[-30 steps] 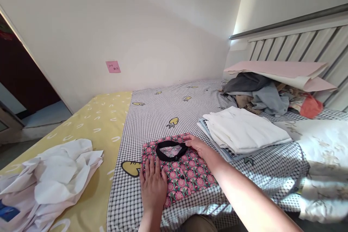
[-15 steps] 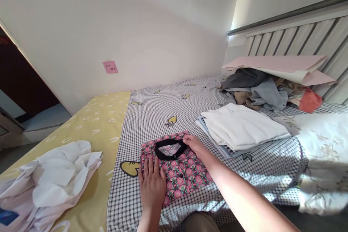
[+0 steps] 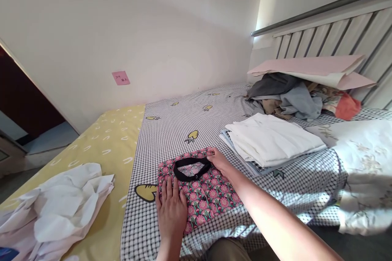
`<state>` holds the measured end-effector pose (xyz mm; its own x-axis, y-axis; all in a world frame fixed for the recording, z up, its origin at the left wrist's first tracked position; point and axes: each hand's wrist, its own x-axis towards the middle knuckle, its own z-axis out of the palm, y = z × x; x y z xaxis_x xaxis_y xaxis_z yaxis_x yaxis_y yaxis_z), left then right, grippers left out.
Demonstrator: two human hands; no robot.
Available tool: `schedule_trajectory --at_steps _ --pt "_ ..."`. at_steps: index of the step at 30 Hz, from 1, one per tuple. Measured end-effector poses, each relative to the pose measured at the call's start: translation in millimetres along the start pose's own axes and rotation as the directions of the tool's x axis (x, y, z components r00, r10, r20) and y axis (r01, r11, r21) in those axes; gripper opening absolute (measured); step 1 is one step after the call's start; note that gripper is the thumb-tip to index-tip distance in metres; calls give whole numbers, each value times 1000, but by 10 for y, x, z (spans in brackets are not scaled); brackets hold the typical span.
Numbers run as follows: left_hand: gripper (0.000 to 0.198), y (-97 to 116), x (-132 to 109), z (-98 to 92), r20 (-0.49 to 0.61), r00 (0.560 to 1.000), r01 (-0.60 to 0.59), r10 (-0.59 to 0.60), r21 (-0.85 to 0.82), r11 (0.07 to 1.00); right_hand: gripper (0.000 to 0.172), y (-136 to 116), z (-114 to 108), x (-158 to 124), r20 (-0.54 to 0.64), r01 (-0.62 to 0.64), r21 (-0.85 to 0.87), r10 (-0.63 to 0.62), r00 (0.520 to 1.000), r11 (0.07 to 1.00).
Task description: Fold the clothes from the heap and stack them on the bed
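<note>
A folded shirt (image 3: 211, 193), pink-flowered with a black collar, lies on the checked bed sheet, its collar toward the wall. My left hand (image 3: 172, 208) rests flat on the shirt's left side, fingers stretched out just below the collar. At the upper right corner, my right hand (image 3: 218, 160) has its fingers closed on the shirt beside the collar's right end; the fingertips are partly hidden. A dark button shows on the shirt front under the collar.
Right of the shirt lies a stack of folded clothes (image 3: 275, 138), white on top. Behind it are crumpled clothes (image 3: 300, 98) under a pink sheet of card (image 3: 312, 65). A crumpled white garment (image 3: 67, 200) lies on the yellow cloth at left. A wall stands behind the bed.
The view has shifted slightly. Both hands stay at nearly the same places on the shirt, and the collar opening looks a little flatter.
</note>
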<state>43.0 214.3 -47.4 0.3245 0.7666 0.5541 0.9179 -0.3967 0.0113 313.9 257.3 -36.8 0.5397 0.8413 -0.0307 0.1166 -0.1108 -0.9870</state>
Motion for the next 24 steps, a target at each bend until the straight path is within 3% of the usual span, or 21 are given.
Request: schedule_trajectory --at_steps 7,24 --pt "53 2 7 -32 -13 1000 -12 12 4 1000 32 11 -24 -46 89 77 51 -81 993 996" --pt "53 -1 4 -28 10 1000 -8 8 -5 1000 39 34 -14 -247 34 293 -91 -291 956 952"
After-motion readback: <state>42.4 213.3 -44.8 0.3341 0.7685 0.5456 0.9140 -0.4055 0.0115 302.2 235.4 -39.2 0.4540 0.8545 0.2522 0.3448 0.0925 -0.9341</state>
